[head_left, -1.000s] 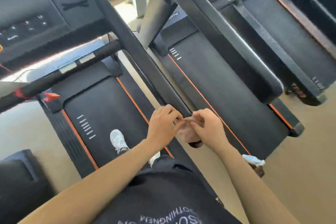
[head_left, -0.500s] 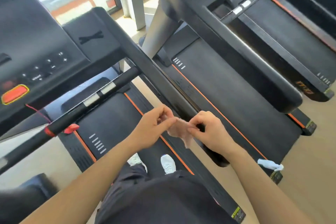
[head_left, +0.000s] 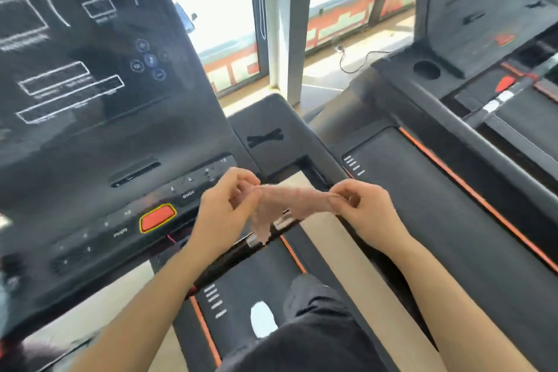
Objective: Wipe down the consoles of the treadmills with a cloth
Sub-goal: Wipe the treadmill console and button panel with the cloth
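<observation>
Left hand (head_left: 222,208) fingers clamped on one end of pink cloth (head_left: 287,204), right hand (head_left: 368,213) fingers clamped on other end, cloth stretched in air beside console (head_left: 90,136) lower edge, pulled wider than earlier, console closer

The cloth (head_left: 280,205) stretches between both hands, right of the console (head_left: 99,130), above the belt (head_left: 247,281).

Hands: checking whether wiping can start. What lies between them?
In the head view, the cloth stretches between the left hand and the right hand, each pinching one end; a corner hangs down.
</observation>
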Tool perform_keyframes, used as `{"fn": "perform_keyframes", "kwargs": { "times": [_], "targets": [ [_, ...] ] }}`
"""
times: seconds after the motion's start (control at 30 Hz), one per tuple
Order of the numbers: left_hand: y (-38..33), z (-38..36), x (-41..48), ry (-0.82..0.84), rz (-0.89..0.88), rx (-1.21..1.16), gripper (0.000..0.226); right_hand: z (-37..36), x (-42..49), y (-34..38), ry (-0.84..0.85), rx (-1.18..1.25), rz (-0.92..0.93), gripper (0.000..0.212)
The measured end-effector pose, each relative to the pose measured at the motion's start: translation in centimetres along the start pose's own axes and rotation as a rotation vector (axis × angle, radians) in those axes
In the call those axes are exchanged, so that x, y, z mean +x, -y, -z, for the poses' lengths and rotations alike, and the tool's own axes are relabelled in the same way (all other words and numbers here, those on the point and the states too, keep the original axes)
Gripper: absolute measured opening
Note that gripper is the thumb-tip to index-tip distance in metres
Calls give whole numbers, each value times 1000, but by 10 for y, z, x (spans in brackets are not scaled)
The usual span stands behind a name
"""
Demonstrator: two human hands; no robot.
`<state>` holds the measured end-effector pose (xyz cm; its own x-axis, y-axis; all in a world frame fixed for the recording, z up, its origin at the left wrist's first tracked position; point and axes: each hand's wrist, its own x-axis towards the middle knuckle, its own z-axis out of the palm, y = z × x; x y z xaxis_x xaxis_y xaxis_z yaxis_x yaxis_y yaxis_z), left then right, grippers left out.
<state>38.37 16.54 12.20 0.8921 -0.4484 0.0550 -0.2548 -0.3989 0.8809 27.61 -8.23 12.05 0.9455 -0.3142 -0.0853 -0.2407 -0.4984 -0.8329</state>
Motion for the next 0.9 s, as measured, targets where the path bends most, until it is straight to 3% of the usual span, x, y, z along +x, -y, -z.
{"fn": "perform_keyframes", "kwargs": {
  "times": [0.13, 0.33, 0.53, 0.67, 0.8, 0.9],
  "targets": [
    [6, 36, 16, -174, -25, 9, 12, -17, 58, 44, 13, 105, 48, 7],
    [-9, 72, 58, -402, -29, 92, 28, -33, 151, 107, -8, 353, 106, 8],
    [-26, 98, 111, -647, -10, 168, 35, -47, 240, 156, 91, 433, 238, 15],
    [-10, 101, 151, -832, 87, 349, 35, -72, 294, 168, 161, 374, 266, 9],
    [34, 96, 186, -784, 202, 694, 61, -106, 330, 160, 212, 288, 265, 4],
    [64, 83, 197, -691, 193, 918, 76, -120, 342, 149, 226, 267, 242, 6]
  ]
}}
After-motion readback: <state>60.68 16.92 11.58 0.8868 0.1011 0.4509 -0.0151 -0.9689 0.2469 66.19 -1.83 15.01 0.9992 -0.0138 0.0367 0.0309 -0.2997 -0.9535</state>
